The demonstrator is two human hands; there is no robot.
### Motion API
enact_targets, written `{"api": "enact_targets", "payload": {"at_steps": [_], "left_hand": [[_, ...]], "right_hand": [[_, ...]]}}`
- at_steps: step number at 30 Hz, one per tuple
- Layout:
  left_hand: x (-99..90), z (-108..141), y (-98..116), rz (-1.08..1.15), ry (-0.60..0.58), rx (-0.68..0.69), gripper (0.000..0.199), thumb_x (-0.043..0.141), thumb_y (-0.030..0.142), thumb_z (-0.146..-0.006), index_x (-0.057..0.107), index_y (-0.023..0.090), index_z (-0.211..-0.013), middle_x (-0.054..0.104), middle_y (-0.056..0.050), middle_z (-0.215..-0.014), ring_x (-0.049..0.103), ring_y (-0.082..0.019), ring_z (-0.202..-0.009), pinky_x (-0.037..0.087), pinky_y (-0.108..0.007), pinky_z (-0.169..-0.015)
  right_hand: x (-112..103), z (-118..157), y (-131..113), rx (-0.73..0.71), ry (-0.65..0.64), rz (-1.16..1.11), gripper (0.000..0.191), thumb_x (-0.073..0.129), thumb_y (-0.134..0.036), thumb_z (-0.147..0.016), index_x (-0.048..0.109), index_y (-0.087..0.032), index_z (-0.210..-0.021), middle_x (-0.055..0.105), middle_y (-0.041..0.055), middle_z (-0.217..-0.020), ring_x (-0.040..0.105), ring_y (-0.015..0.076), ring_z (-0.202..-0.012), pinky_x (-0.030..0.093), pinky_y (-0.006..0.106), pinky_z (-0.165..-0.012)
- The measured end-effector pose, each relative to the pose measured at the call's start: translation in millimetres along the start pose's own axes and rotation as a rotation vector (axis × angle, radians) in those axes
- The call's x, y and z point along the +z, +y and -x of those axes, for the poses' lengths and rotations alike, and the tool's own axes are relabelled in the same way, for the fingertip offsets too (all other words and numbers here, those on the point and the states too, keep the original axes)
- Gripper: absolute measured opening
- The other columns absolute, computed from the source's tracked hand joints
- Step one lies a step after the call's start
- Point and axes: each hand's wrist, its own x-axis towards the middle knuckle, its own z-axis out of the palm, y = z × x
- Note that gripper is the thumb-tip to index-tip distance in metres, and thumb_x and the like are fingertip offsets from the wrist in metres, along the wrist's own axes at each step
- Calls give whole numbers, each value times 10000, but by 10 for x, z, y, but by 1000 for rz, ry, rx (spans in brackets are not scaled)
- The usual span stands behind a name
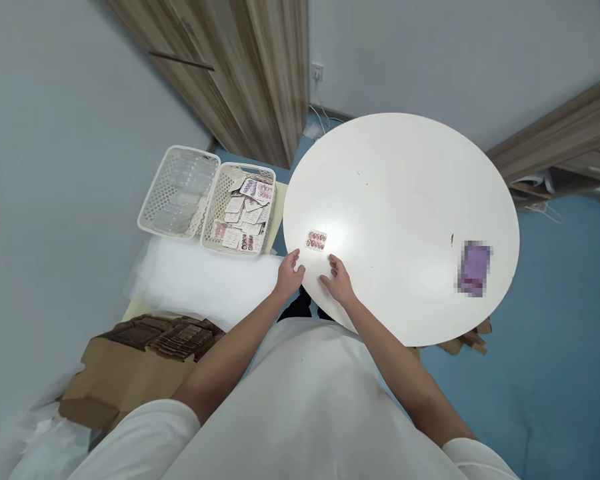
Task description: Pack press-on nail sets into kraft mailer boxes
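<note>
A small clear-edged pack of red press-on nails (316, 241), set out in two rows, lies flat on the white round table (405, 180). At the table's near-left rim, my left hand (290, 273) is held with thumb and fingers apart, just below and left of the pack. My right hand (338, 279) hovers over the tabletop to the pack's lower right, its fingers also apart. Neither hand touches the pack, and both are without anything in them.
On the left stand a white basket (215, 230) of nail packs and cards and another basket (147, 223) with clear plastic pieces. White wrapping sheet (200, 280) and a cardboard box (125, 373) of brown pieces are nearer me. A blurred purple item (476, 263) lies on the table's right.
</note>
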Motion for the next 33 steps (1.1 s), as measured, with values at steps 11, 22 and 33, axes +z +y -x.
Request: {"api": "enact_targets", "payload": {"at_steps": [11,22,33], "left_hand": [[-196,605,-281,59,238,-96,353,525,194,-745,528,193,-1098,521,-89,-1177,480,-194,-1116,378,-371,-970],[-1078,829,-226,76,303,46,440,531,237,-726,459,198,-1159,571,-77,-1062,604,-123,-777,478,-305,-755],[-2035,842,-191,47,316,103,366,570,272,-701,538,180,-1054,619,-67,-934,605,-145,-721,495,-299,-666]], "right_hand": [[-189,201,58,-79,-96,249,536,512,-240,-690,403,-215,-1215,435,71,-1274,399,203,-1188,329,387,-1002],[422,167,-530,-162,-304,140,352,526,-305,-694,539,-181,-1023,620,75,-983,601,160,-777,487,334,-733],[1379,-85,-1256,-351,-430,266,328,540,-308,-702,559,-179,-1003,636,66,-952,594,147,-736,487,314,-687]]}}
